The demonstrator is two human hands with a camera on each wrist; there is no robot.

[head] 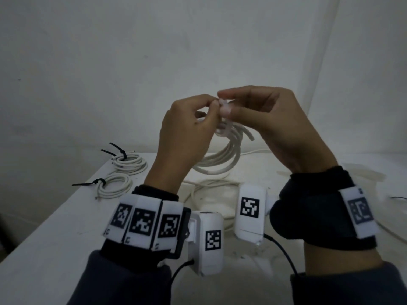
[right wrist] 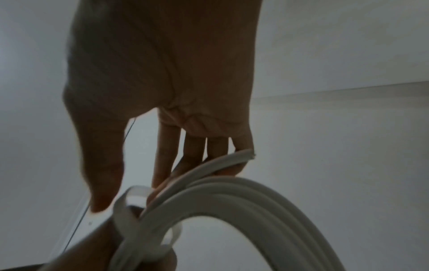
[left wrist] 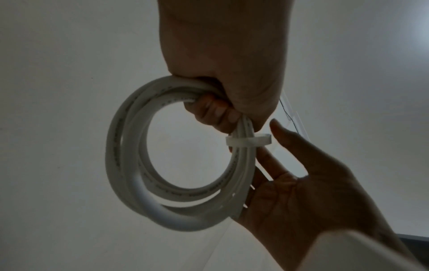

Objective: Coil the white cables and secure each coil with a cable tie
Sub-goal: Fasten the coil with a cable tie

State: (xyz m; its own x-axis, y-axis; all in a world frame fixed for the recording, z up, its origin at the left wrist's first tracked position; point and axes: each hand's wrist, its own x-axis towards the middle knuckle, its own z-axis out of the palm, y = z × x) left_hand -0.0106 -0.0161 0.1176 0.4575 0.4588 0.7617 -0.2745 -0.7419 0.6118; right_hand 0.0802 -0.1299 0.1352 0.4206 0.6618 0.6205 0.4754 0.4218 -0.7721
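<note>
White walls back a white-draped surface point(head: 44, 238) w/ two tied coils point(head: 130, 165) at left. Above it, left hand point(head: 187, 130) grips a white cable coil point(left wrist: 130, 165), several loops, held upright; right hand point(head: 271, 122) pinches the white cable tie point(left wrist: 248, 141) looped loosely round the bundle.

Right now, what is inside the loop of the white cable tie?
The white cable tie encircles the bundled strands of the white coiled cable, gripped by the left hand. Its locking head is hidden behind fingers.
</note>
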